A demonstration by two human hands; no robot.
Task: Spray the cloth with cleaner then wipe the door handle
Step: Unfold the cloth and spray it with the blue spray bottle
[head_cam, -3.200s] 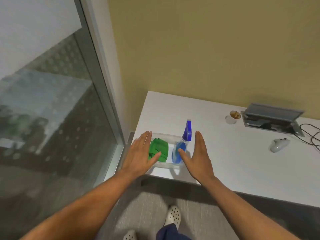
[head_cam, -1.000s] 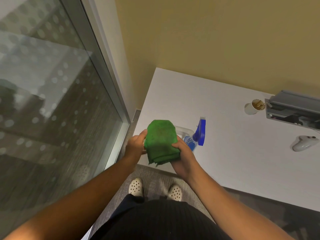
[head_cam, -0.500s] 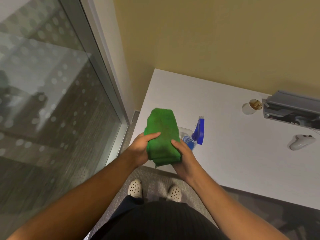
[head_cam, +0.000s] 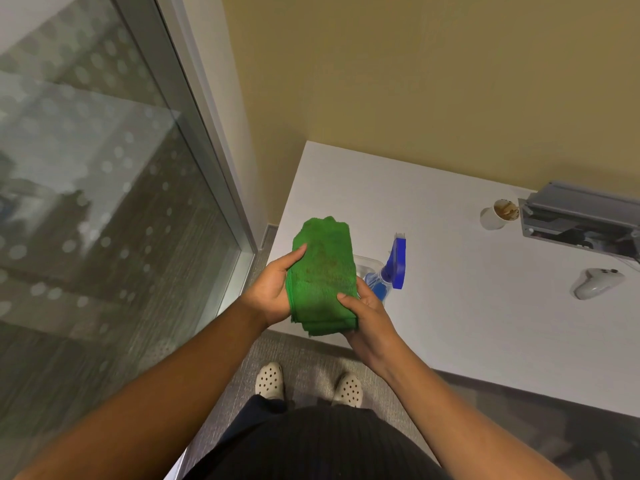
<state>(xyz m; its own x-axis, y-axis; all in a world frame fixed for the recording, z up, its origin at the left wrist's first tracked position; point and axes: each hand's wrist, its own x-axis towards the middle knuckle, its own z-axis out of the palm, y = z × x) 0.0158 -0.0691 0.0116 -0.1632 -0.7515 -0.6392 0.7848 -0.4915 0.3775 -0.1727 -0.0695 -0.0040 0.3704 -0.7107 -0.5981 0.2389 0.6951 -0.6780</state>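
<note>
Cloth (head_cam: pixel 322 275), green and folded, sits between both hands above the desk (head_cam: pixel 467 306) corner; left hand (head_cam: pixel 272 292) and right hand (head_cam: pixel 367 315) fingers clamp its sides, spray bottle (head_cam: pixel 389 271) just behind.

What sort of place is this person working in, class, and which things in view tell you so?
Probably an office or meeting room: a white desk with a built-in cable box, a dotted glass partition, and a used paper cup.
</note>
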